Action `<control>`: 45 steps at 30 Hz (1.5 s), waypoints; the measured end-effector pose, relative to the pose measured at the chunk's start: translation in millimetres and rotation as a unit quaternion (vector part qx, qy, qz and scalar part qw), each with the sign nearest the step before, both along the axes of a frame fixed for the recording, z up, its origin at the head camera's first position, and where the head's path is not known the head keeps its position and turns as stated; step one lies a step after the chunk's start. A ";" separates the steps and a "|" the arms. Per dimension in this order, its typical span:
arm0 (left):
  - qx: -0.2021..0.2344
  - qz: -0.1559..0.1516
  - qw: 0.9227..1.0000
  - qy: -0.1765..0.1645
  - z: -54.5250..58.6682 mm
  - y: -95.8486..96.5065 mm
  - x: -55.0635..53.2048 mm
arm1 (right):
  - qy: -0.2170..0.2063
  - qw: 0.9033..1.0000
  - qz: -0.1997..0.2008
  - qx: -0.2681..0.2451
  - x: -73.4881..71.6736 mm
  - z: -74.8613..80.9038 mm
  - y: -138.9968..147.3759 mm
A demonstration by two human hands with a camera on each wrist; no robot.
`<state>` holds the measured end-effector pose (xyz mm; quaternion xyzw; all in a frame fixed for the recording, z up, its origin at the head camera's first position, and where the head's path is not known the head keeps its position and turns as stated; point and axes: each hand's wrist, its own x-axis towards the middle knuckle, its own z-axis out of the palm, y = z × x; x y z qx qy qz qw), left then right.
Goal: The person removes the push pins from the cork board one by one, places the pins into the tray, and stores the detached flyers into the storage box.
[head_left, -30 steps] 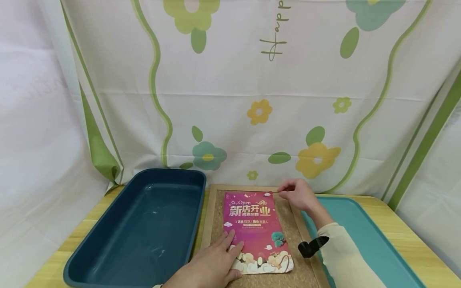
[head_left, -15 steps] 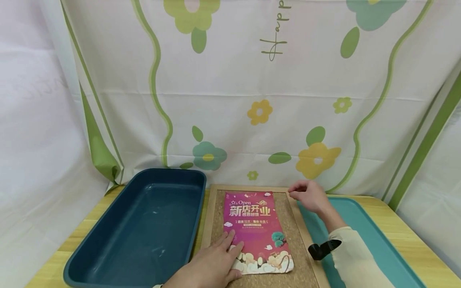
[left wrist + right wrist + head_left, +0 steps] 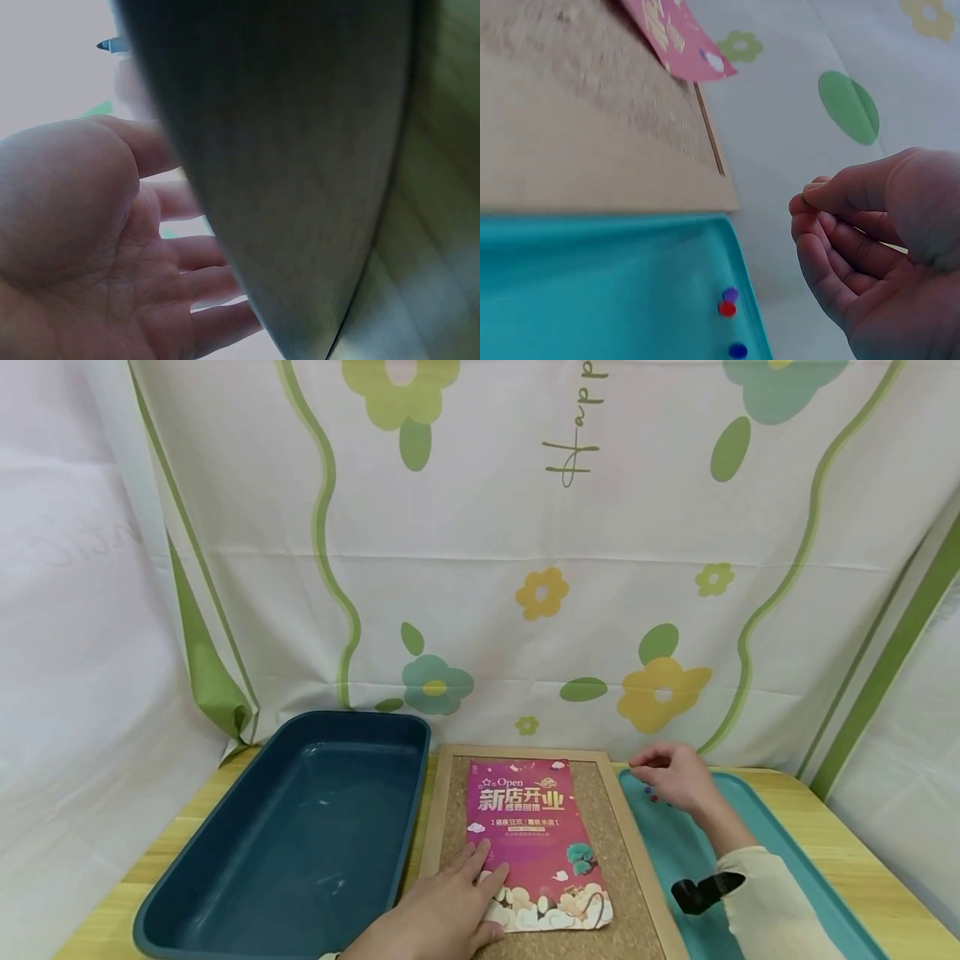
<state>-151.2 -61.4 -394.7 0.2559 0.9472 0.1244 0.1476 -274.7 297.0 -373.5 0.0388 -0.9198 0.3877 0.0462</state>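
My left hand (image 3: 442, 902) lies flat across the lower left of a pink and purple paper poster (image 3: 517, 868), fingers spread and touching it. The poster lies on a cork board (image 3: 630, 902) with a wooden frame. In the left wrist view the board's edge hides the left fingertips. My right hand (image 3: 678, 777) is over the far left corner of a teal tray (image 3: 757, 835), its thumb against curled fingertips (image 3: 806, 214). Nothing shows between them. Near that hand, small push pins lie in the tray: a red one (image 3: 727, 308), a purple one (image 3: 730, 294) and a blue one (image 3: 738, 350).
A deep dark blue bin (image 3: 292, 860) stands left of the cork board. All stand on a light wooden table (image 3: 832, 827). A white flowered cloth (image 3: 465, 527) hangs close behind, with more cloth at both sides. The poster's far right corner juts up in the right wrist view.
My right hand has moved right from the poster's far right corner, past the board's frame, to the teal tray, uncovering the push pins. The left hand has stayed on the poster.
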 end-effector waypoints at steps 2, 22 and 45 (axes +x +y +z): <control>0.000 0.001 1.000 -0.001 0.4 -0.1 0.0 | 0.002 1.000 -0.005 0.013 0.2 -0.1 5.3; -0.002 -0.005 1.000 -0.002 -1.1 -0.3 -0.8 | -0.005 0.998 -0.012 0.064 6.1 -4.5 45.1; 0.003 -0.006 1.000 0.006 -0.8 -1.3 -0.2 | -0.052 0.992 -0.069 0.093 -1.5 -25.1 77.7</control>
